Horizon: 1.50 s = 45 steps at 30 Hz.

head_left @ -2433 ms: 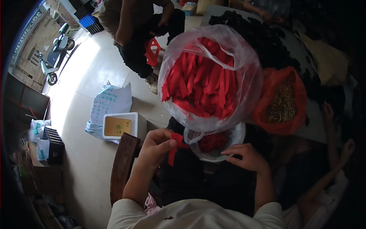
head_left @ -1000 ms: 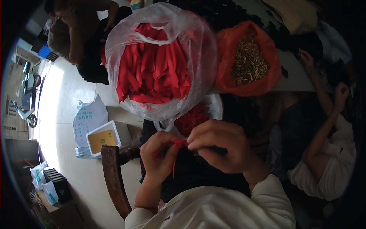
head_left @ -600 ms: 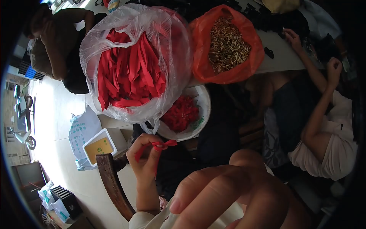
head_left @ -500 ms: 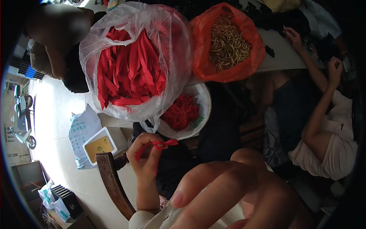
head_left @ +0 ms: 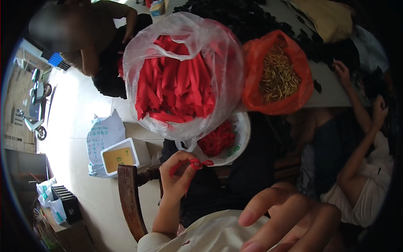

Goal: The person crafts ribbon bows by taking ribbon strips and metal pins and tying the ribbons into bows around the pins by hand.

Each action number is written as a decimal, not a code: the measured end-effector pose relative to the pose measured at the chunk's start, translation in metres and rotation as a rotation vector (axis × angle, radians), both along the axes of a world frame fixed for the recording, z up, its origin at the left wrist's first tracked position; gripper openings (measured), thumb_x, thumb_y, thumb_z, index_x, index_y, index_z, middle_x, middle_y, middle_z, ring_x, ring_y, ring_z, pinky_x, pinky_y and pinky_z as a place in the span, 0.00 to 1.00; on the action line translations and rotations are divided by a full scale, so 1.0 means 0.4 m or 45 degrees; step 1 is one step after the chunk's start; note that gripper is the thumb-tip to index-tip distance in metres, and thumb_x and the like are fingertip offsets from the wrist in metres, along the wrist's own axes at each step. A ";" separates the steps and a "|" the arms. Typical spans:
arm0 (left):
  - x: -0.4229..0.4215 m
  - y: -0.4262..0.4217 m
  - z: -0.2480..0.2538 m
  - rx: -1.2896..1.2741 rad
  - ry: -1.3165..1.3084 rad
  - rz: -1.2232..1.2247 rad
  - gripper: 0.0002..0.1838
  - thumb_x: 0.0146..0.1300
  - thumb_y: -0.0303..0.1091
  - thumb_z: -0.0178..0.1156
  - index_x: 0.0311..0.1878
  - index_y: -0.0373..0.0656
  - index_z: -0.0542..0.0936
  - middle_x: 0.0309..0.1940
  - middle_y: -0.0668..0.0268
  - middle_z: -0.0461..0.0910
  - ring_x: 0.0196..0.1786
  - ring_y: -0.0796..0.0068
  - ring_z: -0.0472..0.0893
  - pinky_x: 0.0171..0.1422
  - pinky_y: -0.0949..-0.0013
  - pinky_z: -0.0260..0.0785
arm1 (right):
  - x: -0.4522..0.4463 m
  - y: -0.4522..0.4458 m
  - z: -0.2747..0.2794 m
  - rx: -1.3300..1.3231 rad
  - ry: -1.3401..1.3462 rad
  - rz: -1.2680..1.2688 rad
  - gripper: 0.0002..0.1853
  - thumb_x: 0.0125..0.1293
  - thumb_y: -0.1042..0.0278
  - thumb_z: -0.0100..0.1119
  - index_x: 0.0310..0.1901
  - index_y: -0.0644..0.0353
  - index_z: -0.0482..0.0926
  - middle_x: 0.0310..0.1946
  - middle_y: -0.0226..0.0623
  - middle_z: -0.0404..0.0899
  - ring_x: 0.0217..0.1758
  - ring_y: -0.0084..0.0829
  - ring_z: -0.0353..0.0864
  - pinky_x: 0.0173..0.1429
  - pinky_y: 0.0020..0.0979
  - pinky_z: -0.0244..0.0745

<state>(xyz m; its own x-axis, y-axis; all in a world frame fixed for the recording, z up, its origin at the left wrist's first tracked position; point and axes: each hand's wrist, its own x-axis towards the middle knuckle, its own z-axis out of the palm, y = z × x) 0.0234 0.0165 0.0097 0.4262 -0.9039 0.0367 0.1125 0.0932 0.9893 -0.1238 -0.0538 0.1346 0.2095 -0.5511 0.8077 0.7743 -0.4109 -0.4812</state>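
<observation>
My left hand (head_left: pixel 175 173) pinches a red ribbon (head_left: pixel 203 163) between thumb and fingertips; it is looped, with a tail hanging down beside the thumb. Close to the camera, my right hand (head_left: pixel 294 214) is raised with its fingers apart and nothing visible in them. Beyond the left hand stands a white bucket (head_left: pixel 247 136) with red ribbon pieces (head_left: pixel 218 140) in it. Above it, a clear plastic bag (head_left: pixel 228 71) is full of flat red ribbon strips (head_left: pixel 174 86). An orange-red bag (head_left: pixel 305 86) beside it holds many thin gold ties (head_left: pixel 279 77).
On the right, a co-worker's hands (head_left: pixel 342 72) are at the table (head_left: pixel 331 93), near black pieces (head_left: pixel 235 19). Another person (head_left: pixel 105 25) sits at upper left. A wooden chair back (head_left: pixel 129 201), a white box (head_left: pixel 138 155) and a paper bag (head_left: pixel 105 130) are on the left.
The whole view has shifted, so the bags and bucket appear farther right and lower. My right hand has drawn back from the camera and rightward. My left hand keeps its pinch on the ribbon.
</observation>
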 end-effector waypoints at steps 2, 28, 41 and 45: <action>0.009 0.004 0.000 -0.007 0.013 0.029 0.04 0.59 0.22 0.59 0.36 0.31 0.75 0.31 0.65 0.76 0.34 0.79 0.77 0.41 0.77 0.68 | -0.032 -0.016 -0.016 -0.036 0.094 0.007 0.08 0.56 0.65 0.61 0.37 0.45 0.75 0.38 0.29 0.71 0.40 0.35 0.75 0.47 0.41 0.69; 0.005 0.015 -0.023 0.085 0.076 -0.049 0.05 0.59 0.23 0.60 0.37 0.33 0.75 0.30 0.65 0.76 0.35 0.78 0.78 0.41 0.75 0.70 | -0.207 -0.538 -0.151 -0.076 1.476 -1.110 0.05 0.53 0.74 0.63 0.30 0.65 0.80 0.23 0.36 0.80 0.24 0.22 0.77 0.32 0.24 0.70; 0.427 0.207 0.137 -0.739 0.428 0.494 0.08 0.63 0.31 0.55 0.43 0.39 0.72 0.34 0.66 0.73 0.38 0.78 0.74 0.43 0.78 0.68 | -0.219 -0.384 -0.198 0.607 1.218 -0.210 0.04 0.52 0.79 0.62 0.29 0.64 0.76 0.22 0.32 0.76 0.20 0.17 0.72 0.20 0.17 0.66; 0.506 0.301 0.164 -0.729 0.381 0.758 0.09 0.67 0.34 0.52 0.44 0.38 0.72 0.35 0.68 0.75 0.32 0.81 0.74 0.31 0.83 0.69 | -0.197 -0.338 -0.252 0.676 1.433 0.032 0.05 0.49 0.81 0.63 0.28 0.66 0.77 0.21 0.35 0.78 0.18 0.18 0.74 0.21 0.18 0.68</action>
